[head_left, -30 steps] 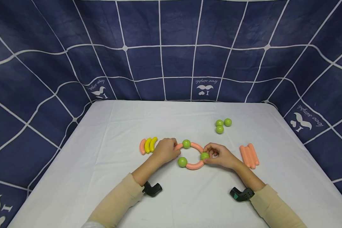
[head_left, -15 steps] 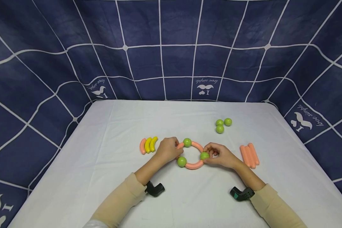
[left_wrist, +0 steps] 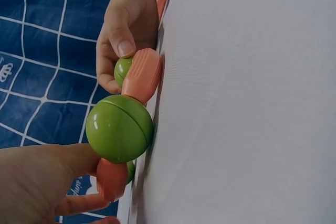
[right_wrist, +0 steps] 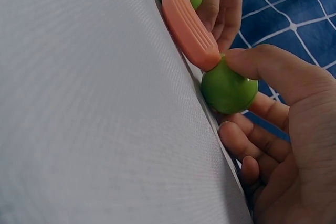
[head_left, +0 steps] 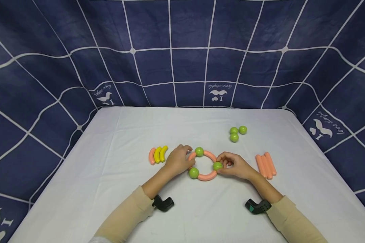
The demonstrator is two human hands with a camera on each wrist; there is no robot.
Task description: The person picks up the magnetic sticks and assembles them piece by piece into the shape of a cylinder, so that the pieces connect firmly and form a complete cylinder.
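A ring of curved pink sticks (head_left: 207,177) and green balls (head_left: 193,173) lies on the white-covered table. At its left side, my left hand (head_left: 178,160) has its thumb against a curved pink stick (left_wrist: 112,178), the fingers fairly straight and the index finger raised off it. My right hand (head_left: 235,165) pinches the green ball (right_wrist: 229,86) on the ring's right side between thumb and fingers. That ball meets the ends of two curved pink sticks. Another green ball (head_left: 199,152) sits at the far side. My left hand partly hides the left stick.
Two curved yellow sticks (head_left: 160,154) and one curved pink stick (head_left: 152,156) lie left of my left hand. Three green balls (head_left: 234,137) rest farther back. Straight pink sticks (head_left: 266,166) lie side by side at the right. A dark blue checked curtain (head_left: 188,64) surrounds the table.
My left hand's index finger has lifted away from the left curved stick, which shows more now. The ring's left part has shifted slightly. My right hand stays on its ball.
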